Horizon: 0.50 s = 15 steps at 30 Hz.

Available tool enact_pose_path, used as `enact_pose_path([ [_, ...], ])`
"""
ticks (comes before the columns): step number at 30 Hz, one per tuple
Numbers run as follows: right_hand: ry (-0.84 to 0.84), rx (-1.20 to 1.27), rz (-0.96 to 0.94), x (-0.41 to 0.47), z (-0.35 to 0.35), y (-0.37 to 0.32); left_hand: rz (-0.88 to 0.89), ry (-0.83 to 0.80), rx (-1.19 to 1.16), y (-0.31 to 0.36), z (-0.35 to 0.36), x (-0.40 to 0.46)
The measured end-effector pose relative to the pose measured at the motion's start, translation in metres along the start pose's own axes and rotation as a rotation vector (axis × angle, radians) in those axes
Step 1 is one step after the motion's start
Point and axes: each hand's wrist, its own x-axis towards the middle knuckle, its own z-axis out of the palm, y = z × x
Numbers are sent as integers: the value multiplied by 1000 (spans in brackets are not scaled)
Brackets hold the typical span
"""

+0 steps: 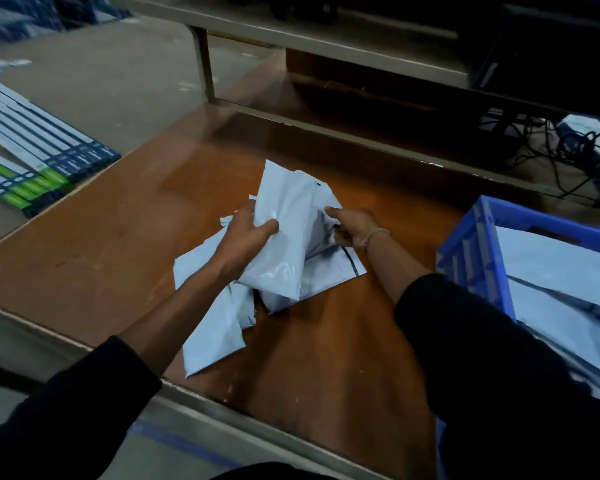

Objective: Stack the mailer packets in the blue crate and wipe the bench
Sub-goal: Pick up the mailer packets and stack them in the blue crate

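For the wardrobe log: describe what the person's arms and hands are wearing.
Both arms wear dark, black-looking long sleeves pushed up toward the elbows, leaving the forearms bare. The left hand is bare, with no glove or ring visible. The right hand is also ungloved; a thin thread-like band circles its wrist.

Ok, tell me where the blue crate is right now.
In the head view the blue crate stands at the right end of the bench, just right of the right hand and the loose packets, with packets already inside.
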Motion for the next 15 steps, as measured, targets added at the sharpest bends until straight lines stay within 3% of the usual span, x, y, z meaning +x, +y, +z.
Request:
enact_pose_path([
  [7,26,-7,45,16,25,-4,-39,25,-49,-12,-22,3],
  [12,15,155,87,-1,-3,-9,-42,12,-117,-10,-23,7],
  [15,-4,96,87,-16,-31,-19,-56,-13,-137,-4,-16,12],
])
